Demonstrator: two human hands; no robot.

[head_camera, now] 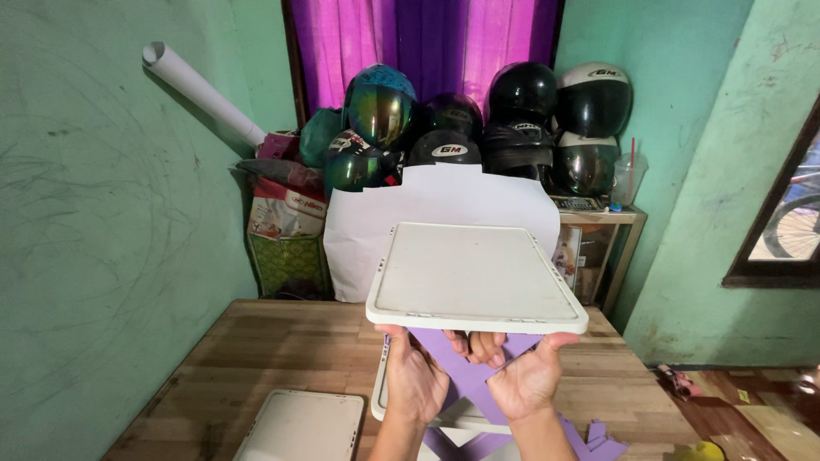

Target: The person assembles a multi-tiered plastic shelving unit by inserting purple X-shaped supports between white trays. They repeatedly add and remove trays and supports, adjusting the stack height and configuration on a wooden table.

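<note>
A white rectangular tray (475, 275) with a raised rim is lifted above the wooden table (282, 358), tilted up toward me. My left hand (412, 378) supports it from below at the near left, and my right hand (528, 376) grips its near edge with the thumb up and fingers curled underneath. Under my hands lies another white tray (383, 399) with purple paper pieces (465, 376) on it. A large white sheet (359, 230) stands behind the lifted tray.
A third white tray (301, 425) lies at the table's near left. Purple scraps (598, 440) sit at the near right. Several motorcycle helmets (478, 119) pile up by the purple curtain, with a rolled white paper tube (201, 90), bags and a small shelf (598, 239).
</note>
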